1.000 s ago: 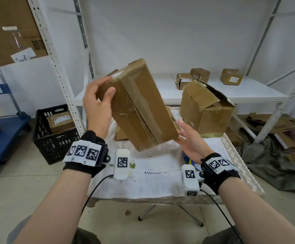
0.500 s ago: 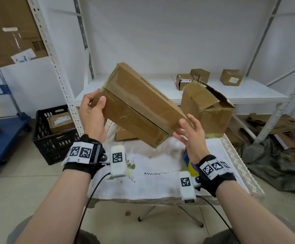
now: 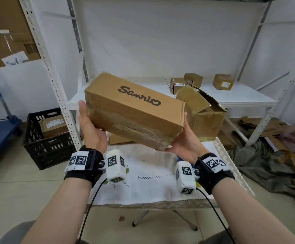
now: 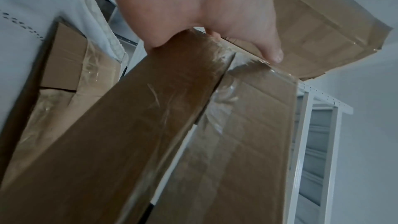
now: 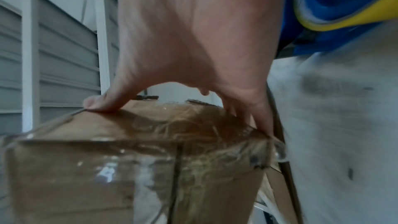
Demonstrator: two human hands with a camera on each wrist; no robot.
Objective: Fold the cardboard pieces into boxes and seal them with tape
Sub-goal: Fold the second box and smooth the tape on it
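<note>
A long brown cardboard box point(image 3: 134, 110) with "Sanrio" printed on its upper face hangs above the table, its right end tilted down. Clear tape runs along the seam on the side facing me point(image 4: 193, 142) and over the end flaps point(image 5: 129, 168). My left hand point(image 3: 90, 127) grips the left end, thumb pointing up beside it point(image 4: 193, 2). My right hand point(image 3: 183, 140) cups the lower right end, thumb on one edge and fingers on the other point(image 5: 193, 40). The blue and yellow tape dispenser point(image 5: 336, 6) lies on the cloth under my right wrist.
A small table with a white cloth point(image 3: 152, 184) stands below. On it are a larger box with open torn flaps point(image 3: 204, 117) and a flat carton point(image 3: 118, 139). The white shelf point(image 3: 239, 97) behind holds small boxes point(image 3: 223, 81). A black crate point(image 3: 50, 138) sits left; cardboard scraps point(image 3: 283, 138) lie right.
The box has turned from steeply tilted with its taped seam toward me to nearly level with the printed face up. Both hands have shifted to cup its two ends.
</note>
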